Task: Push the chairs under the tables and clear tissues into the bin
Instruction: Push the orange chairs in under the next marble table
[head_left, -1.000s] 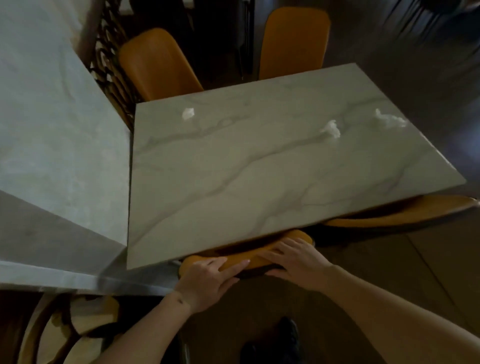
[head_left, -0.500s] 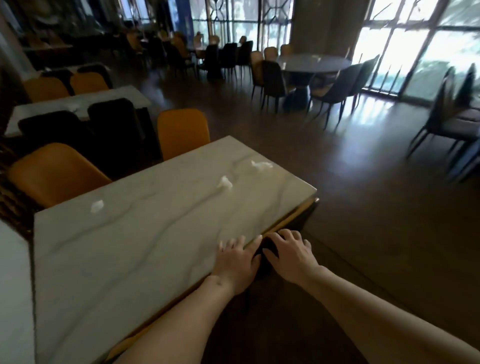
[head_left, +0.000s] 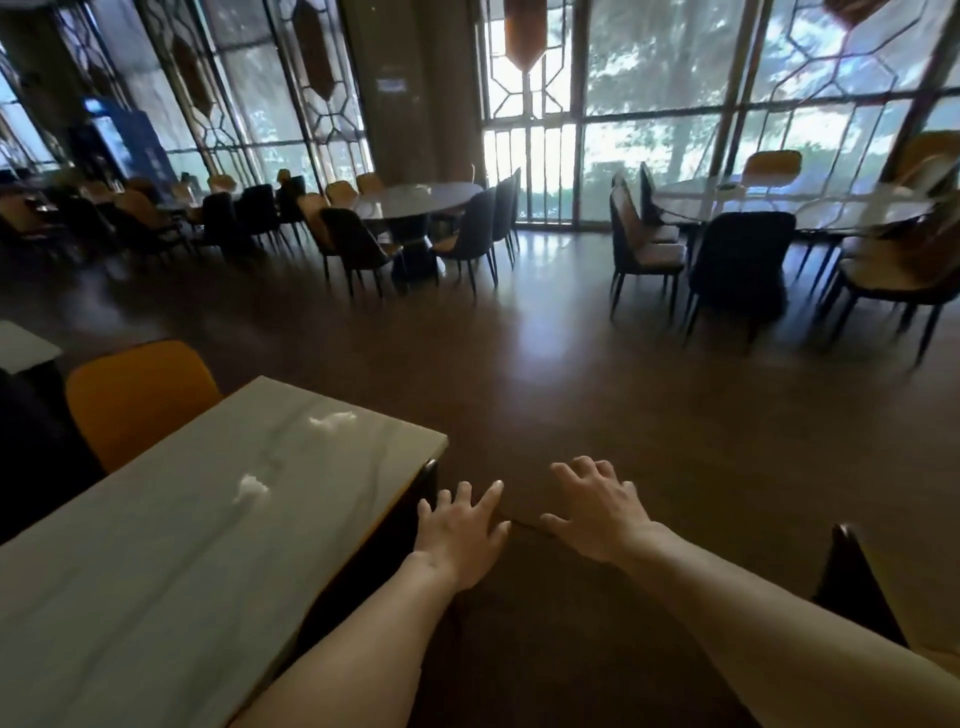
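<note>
A grey marble table (head_left: 156, 561) fills the lower left. Two crumpled white tissues lie on it, one (head_left: 250, 488) near the middle and one (head_left: 332, 419) by the far corner. An orange chair (head_left: 136, 400) stands tucked at the table's far side. A dark chair back (head_left: 427, 483) shows at the table's near right corner. My left hand (head_left: 462, 535) hovers just right of that corner with fingers spread, holding nothing. My right hand (head_left: 597, 506) is spread in the air over the floor, empty as well.
Brown wooden floor (head_left: 571, 389) stretches ahead. A round table (head_left: 415, 200) ringed by dark chairs stands at the back centre, another table with chairs (head_left: 779, 208) at the back right. A dark chair top (head_left: 852, 582) pokes up at lower right. No bin is in view.
Both hands have come off the orange chair pushed under the table's near edge and lifted away to the right. My view has swung up and right across the room.
</note>
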